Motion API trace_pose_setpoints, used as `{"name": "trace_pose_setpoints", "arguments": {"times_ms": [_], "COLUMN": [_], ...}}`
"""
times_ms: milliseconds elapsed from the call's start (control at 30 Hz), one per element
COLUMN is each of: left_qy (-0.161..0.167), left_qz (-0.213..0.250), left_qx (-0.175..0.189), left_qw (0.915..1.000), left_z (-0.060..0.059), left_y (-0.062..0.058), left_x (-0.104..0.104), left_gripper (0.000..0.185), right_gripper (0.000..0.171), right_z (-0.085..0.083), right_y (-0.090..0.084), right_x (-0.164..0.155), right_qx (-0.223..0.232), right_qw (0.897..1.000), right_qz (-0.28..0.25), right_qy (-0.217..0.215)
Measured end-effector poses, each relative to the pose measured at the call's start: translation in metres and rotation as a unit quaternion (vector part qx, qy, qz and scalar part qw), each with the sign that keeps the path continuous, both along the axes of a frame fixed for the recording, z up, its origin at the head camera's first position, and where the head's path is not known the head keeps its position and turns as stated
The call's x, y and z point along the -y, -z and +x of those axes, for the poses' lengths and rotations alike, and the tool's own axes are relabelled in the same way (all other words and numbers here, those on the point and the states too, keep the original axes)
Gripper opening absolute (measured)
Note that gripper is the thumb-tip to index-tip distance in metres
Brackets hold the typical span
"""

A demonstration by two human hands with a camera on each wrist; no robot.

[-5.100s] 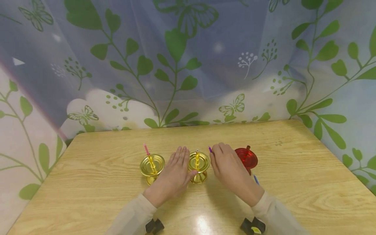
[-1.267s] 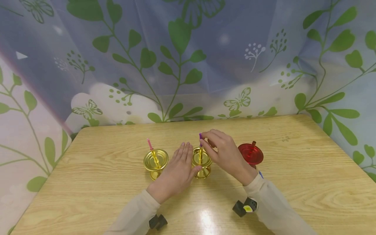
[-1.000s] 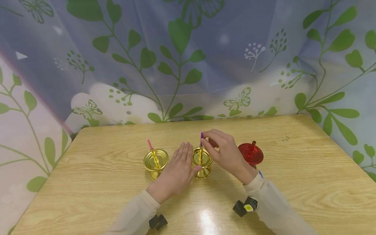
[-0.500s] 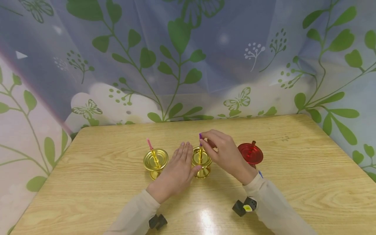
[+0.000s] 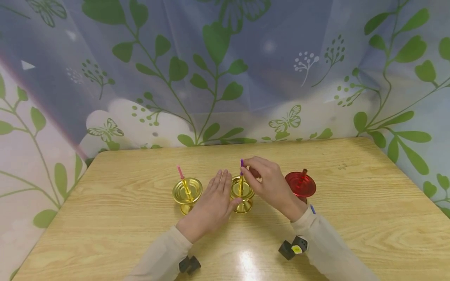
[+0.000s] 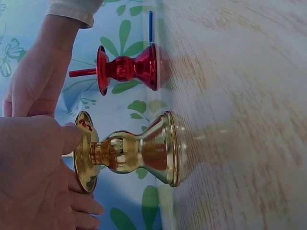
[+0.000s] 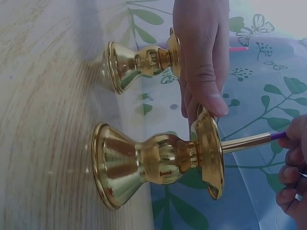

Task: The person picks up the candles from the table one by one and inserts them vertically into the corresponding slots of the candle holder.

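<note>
In the head view, my right hand (image 5: 272, 189) pinches a thin purple candle (image 5: 241, 161) between thumb and fingertips. Its lower end meets the top of the gold tube (image 7: 247, 142) on the middle gold candle holder (image 5: 243, 207); how deep it sits is hidden. My left hand (image 5: 211, 208) lies beside that holder's dish with straight fingers, the thumb touching the near rim. To the left, another gold candle holder (image 5: 187, 194) has a pink candle (image 5: 179, 171) standing slightly tilted in its tube. All these holders stand upright.
A red candle holder (image 5: 300, 185) with a bare tube stands right of my right hand. A blue candle (image 5: 313, 209) lies near it, partly behind the right sleeve. The wooden table (image 5: 133, 187) meets a leaf-patterned cloth (image 5: 225, 121) at the back.
Since the oldest frame, my right hand has moved left with the purple candle, raising it upright over the middle holder's tube. Lately only slight tilts of the candle show; my left hand stays at the dish.
</note>
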State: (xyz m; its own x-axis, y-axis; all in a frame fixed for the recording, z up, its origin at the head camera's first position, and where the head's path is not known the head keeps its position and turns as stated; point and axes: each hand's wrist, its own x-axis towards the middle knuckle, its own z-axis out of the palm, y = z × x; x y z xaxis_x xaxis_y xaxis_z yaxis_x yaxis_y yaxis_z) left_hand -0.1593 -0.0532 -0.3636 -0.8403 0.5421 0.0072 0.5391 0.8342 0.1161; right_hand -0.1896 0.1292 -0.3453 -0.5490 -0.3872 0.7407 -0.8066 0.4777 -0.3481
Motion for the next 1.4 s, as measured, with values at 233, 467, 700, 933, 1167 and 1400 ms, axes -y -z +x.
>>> {"name": "trace_pose_setpoints", "arguments": {"times_ms": [233,467,700,933,1167,1400], "left_qy": [0.001,0.002,0.002,0.002,0.002,0.006], "left_qz": [-0.009,-0.007,-0.009,-0.011,0.0,0.008], "left_qx": [-0.003,-0.008,-0.013,-0.008,-0.004,-0.012], "left_qw": [1.0,0.9999,0.9999,0.9999,1.0,0.9999], "left_z": [-0.001,0.0,0.001,0.001,-0.001,0.0], "left_y": [0.001,0.0,0.0,0.001,0.001,0.001], "left_x": [0.0,0.0,0.0,0.001,0.002,0.001], "left_gripper": [0.072,0.072,0.073,0.072,0.072,0.073], "right_gripper": [0.008,0.007,0.005,0.01,0.005,0.011], "right_z": [-0.001,-0.001,0.0,0.003,0.015,0.034], "right_y": [0.0,0.0,-0.001,-0.002,-0.006,-0.005], "right_x": [-0.001,-0.001,-0.002,-0.004,-0.014,-0.034], "right_qx": [0.002,-0.002,-0.007,-0.004,0.014,0.003], "right_qw": [1.0,1.0,1.0,0.999,0.998,0.997], "right_qz": [0.006,0.01,0.022,0.034,0.029,0.056], "right_qy": [-0.001,-0.001,0.011,0.029,0.046,0.052]}}
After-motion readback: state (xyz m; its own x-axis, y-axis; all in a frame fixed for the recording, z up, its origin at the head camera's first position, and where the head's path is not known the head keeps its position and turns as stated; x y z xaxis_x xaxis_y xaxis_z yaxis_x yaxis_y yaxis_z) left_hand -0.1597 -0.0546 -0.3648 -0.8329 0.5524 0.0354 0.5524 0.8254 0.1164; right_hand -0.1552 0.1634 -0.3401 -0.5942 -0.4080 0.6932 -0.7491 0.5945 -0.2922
